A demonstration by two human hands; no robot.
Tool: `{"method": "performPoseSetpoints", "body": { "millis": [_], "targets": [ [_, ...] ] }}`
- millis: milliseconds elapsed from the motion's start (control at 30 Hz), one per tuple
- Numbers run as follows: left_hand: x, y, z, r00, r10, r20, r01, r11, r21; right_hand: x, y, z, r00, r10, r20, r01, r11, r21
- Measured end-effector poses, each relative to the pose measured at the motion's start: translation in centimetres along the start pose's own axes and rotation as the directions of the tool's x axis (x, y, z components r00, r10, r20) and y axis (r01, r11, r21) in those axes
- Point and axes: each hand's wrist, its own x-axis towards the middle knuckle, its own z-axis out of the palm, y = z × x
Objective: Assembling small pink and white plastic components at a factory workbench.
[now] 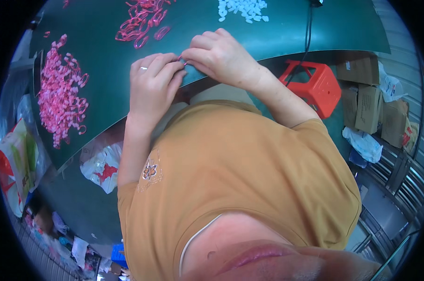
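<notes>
At the near edge of the green table (287, 33), my left hand (152, 85) and my right hand (221, 57) meet fingertip to fingertip. Both pinch a small pink cord loop (185, 63); most of it is hidden by the fingers. Beyond my left hand lies a loose heap of glossy pink loops (141, 21), with a single loop (162, 33) apart from it. Further off to the right is a scatter of small pale blue pieces (244, 9). On the left, a large pile of pink loops with pale pink pieces on them (62, 96) spreads near the table's edge.
A black cable (308, 33) runs down across the table on the right. Under that side stands a red plastic stool (322, 86), with cardboard boxes (369, 107) behind it. Plastic bags hang or lie at the left, one white and red (103, 164) below the table edge.
</notes>
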Motion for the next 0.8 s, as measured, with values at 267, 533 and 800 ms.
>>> {"method": "performPoseSetpoints", "body": {
  "millis": [267,533,800],
  "targets": [
    [1.4,-0.1,0.8,0.997,-0.077,-0.022,0.076,0.996,-0.049,-0.5,-0.1,0.2,0.985,0.131,-0.111,-0.118,0.986,0.122],
    [2.3,-0.3,1.4,0.998,-0.062,0.023,0.061,0.997,0.039,-0.3,0.1,0.0,0.982,0.169,-0.087,-0.158,0.980,0.123],
    [2.4,0.3,0.9,0.998,-0.001,-0.059,-0.003,0.998,-0.068,-1.0,0.5,0.2,0.973,0.181,-0.142,-0.143,0.959,0.246]
  ]
}}
